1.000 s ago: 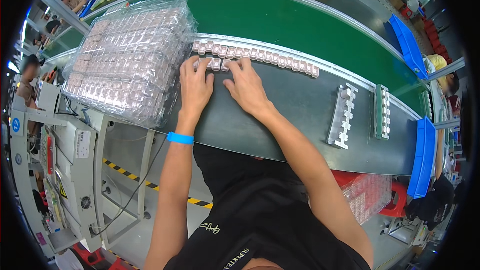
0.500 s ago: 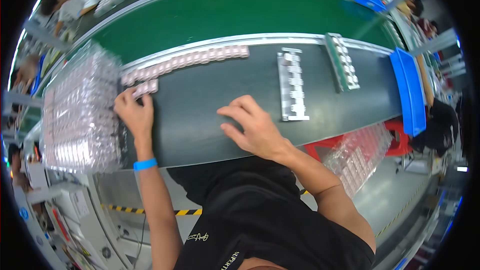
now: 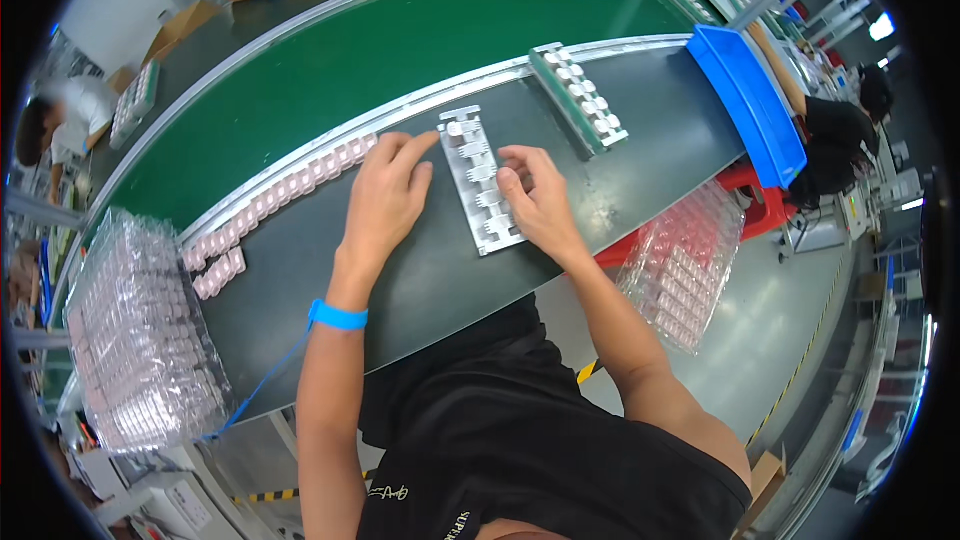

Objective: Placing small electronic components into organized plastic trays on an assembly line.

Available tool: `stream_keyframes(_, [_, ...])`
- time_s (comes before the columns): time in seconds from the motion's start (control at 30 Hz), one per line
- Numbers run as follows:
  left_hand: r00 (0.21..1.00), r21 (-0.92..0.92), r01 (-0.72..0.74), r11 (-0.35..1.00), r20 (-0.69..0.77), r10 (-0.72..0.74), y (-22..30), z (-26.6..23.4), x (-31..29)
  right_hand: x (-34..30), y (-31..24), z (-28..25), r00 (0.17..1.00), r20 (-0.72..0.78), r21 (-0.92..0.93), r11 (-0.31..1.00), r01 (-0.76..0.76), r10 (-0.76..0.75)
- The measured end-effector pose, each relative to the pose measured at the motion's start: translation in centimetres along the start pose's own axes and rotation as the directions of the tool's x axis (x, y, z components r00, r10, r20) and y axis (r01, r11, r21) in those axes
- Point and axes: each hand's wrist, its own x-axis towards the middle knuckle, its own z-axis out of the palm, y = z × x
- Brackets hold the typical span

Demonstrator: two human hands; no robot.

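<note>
A pale metal fixture plate point(image 3: 478, 180) with a column of white slotted holders lies in front of me on the dark bench. In its far end sits a small round pinkish-white piece point(image 3: 456, 130). My left hand point(image 3: 385, 195), a blue band on its wrist, is at the plate's far left corner, index finger stretched toward it and thumb apart. At the plate's right edge is my right hand point(image 3: 537, 198), fingers curved, with a gap between thumb and index finger. I see nothing held in either hand.
Pink pieces stand in a long row point(image 3: 290, 190) along the rail, with a shorter row point(image 3: 220, 273) beside it. Plastic-wrapped trays point(image 3: 145, 340) are stacked at left. A loaded green-sided fixture point(image 3: 578, 100) and a blue bin point(image 3: 750, 105) stand right. Beyond runs a green conveyor point(image 3: 330, 80).
My left hand has moved from the short pink row to the fixture plate. My right hand now lies beside the plate's right edge. The view has turned and shifted toward the right.
</note>
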Motion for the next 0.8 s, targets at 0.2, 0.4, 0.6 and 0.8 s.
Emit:
stream_keyframes(0.2, [0.998,0.007,0.002,1.0,0.058,-0.002,-1.6,4.6,2.3,-0.5,1.8,-0.4,0.993,-0.115,0.012,1.0,0.009,-0.008])
stream_keyframes(0.4, [0.997,0.021,0.072,0.997,0.031,-0.073,-1.8,5.3,3.1,-0.3,1.3,-0.2,0.999,-0.052,0.069,0.997,0.016,-0.013])
stream_keyframes(0.6, [0.992,-0.041,0.086,0.995,-0.086,-0.09,-2.0,3.6,1.4,-0.4,1.6,-0.6,0.998,-0.017,0.158,0.986,-0.051,0.054])
stream_keyframes(0.8, [0.947,-0.17,0.316,0.934,-0.012,-0.322,-2.0,-2.2,-4.3,-0.5,-2.4,0.3,0.978,0.152,-0.115,0.985,-0.127,0.144])
